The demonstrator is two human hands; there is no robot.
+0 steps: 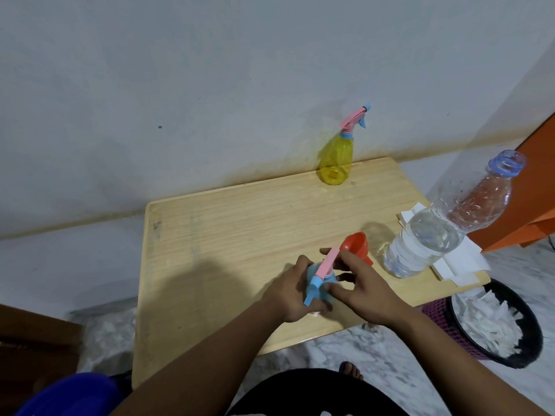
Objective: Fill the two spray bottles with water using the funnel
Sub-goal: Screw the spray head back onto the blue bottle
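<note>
A blue spray bottle (326,294) with a pink-and-blue trigger head (322,270) stands near the front of the wooden table (216,235). My left hand (289,291) grips the bottle's body. My right hand (363,291) has its fingers on the trigger head. Just behind them an orange funnel (357,244) lies on its side. A yellow spray bottle (336,159) with its own pink-and-blue head stands at the table's far edge by the wall. A clear uncapped water bottle (444,226), partly full, stands at the right.
White folded tissues (462,265) lie under and beside the water bottle at the table's right edge. A black-lined bin (495,322) with white paper sits on the floor at the right. An orange cabinet (534,187) stands beyond it. A blue object (69,394) is at bottom left.
</note>
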